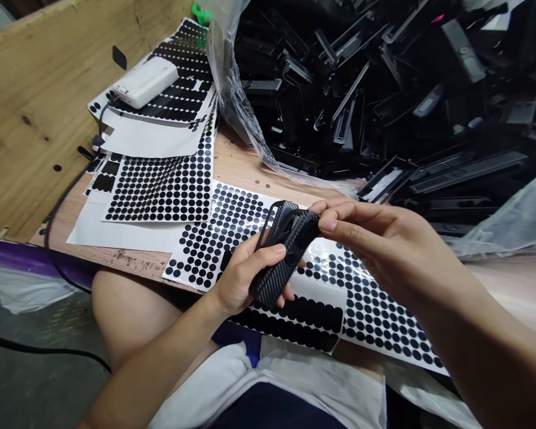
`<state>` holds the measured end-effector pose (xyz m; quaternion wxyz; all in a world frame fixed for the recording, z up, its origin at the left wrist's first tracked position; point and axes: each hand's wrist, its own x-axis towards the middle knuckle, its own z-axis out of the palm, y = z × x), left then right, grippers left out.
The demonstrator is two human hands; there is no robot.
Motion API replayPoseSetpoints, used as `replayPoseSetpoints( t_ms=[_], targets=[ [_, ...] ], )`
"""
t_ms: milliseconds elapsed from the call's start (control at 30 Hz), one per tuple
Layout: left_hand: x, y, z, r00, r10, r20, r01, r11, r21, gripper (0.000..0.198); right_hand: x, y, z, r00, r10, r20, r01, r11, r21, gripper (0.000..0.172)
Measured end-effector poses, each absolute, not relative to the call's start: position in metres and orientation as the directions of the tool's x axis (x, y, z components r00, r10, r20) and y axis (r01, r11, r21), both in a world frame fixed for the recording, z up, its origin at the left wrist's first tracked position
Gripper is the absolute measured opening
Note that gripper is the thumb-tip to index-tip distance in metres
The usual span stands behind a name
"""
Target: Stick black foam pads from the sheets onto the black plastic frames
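My left hand (243,277) is wrapped round a black carbon-patterned plastic part (280,253), gripping its lower half, thumb lying across its face. My right hand (370,238) comes in from the right with fingers pinched together on the part's upper end. Both hands hold it just above a white sheet of black round stickers (375,310) lying at the table's near edge. Whether a sticker sits under my right fingertips is hidden.
More sticker sheets (161,187) cover the left of the wooden table (236,164). A white power bank (143,81) with a black cable lies on the far sheets. A clear bag of several black plastic parts (384,89) fills the right. A plywood wall (36,107) stands left.
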<state>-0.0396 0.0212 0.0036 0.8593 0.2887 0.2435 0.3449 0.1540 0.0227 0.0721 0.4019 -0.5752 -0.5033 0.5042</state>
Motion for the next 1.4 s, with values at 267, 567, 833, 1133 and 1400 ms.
replayPoseSetpoints(
  t_ms=[267,567,833,1133,1400],
  targets=[
    [-0.039,0.021,0.005,0.642,0.733,-0.223,-0.46,0.602,0.653,0.041,0.155,0.022,0.072,-0.055,0.995,-0.08,0.278,-0.062,-0.958,0.022],
    [-0.039,0.02,0.005,0.629,0.734,-0.254,-0.438,0.606,0.664,0.042,0.147,0.019,0.079,-0.052,0.997,0.059,0.439,0.076,-0.895,0.022],
    [-0.04,0.019,0.004,0.63,0.741,-0.232,-0.458,0.596,0.659,0.039,0.147,0.016,0.075,-0.076,0.981,0.178,0.592,0.188,-0.784,0.01],
    [-0.04,0.019,0.006,0.605,0.753,-0.259,-0.414,0.575,0.706,0.043,0.145,0.02,0.07,-0.151,0.937,0.315,0.765,0.313,-0.563,0.045],
    [-0.038,0.018,0.009,0.539,0.81,-0.232,-0.467,0.516,0.718,0.042,0.222,0.088,0.038,0.554,0.819,0.147,0.78,-0.45,-0.435,0.027]
  ],
)
